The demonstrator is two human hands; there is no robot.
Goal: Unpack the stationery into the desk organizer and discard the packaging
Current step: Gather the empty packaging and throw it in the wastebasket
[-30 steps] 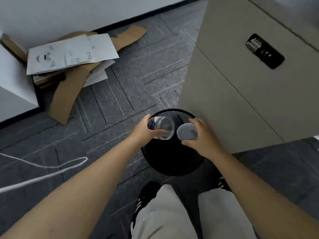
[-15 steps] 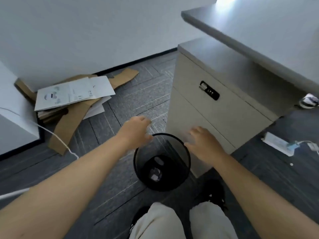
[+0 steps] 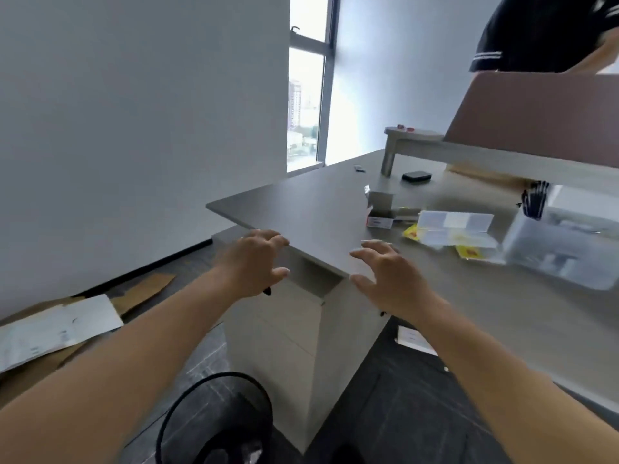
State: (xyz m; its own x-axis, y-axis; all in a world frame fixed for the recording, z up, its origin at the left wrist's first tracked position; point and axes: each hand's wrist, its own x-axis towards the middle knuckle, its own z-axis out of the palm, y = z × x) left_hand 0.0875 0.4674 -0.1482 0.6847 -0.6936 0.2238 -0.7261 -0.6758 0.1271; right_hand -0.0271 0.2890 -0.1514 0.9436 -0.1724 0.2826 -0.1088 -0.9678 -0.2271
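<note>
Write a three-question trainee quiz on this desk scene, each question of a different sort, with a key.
1. True or false: the left hand holds a piece of packaging.
2. Multiple choice: the black mesh wastebasket stands A) on the desk, B) on the floor below the hands, C) on the drawer cabinet.
3. Fill in: the dark pens stand upright in the clear desk ____.

Key
1. False: both it and the right hand are empty, fingers spread.
2. B, beside the drawer cabinet.
3. organizer, at the right of the desk.
</note>
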